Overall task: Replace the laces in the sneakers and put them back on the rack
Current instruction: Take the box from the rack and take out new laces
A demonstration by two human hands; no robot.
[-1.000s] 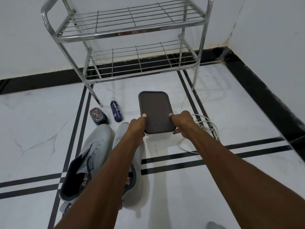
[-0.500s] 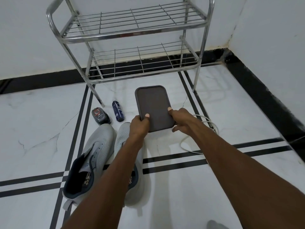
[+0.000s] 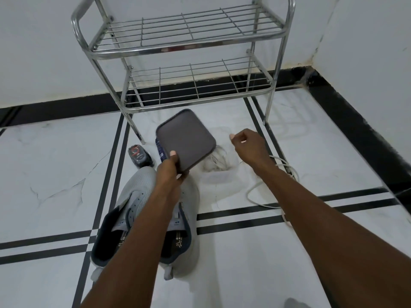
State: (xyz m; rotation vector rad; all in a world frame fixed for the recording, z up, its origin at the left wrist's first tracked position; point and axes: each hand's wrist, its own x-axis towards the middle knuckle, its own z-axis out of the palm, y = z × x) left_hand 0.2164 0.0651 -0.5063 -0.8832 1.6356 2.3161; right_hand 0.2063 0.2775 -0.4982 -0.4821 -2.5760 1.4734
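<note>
While the left hand (image 3: pixel 172 168) pinches the near corner of the dark lid (image 3: pixel 185 140), lifted and tilted, the right hand (image 3: pixel 246 145) hangs loosely curled and holds nothing. Just beyond and between both hands lies a blurred container of white laces (image 3: pixel 216 160), nearer the right. Directly under the left forearm, the grey sneakers (image 3: pixel 138 196) lie toes pointing away, toward the rack (image 3: pixel 195 101).

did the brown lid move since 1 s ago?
Yes. The brown lid has lifted off the clear box and swung left toward the blue can, gripped by the left hand.
</note>
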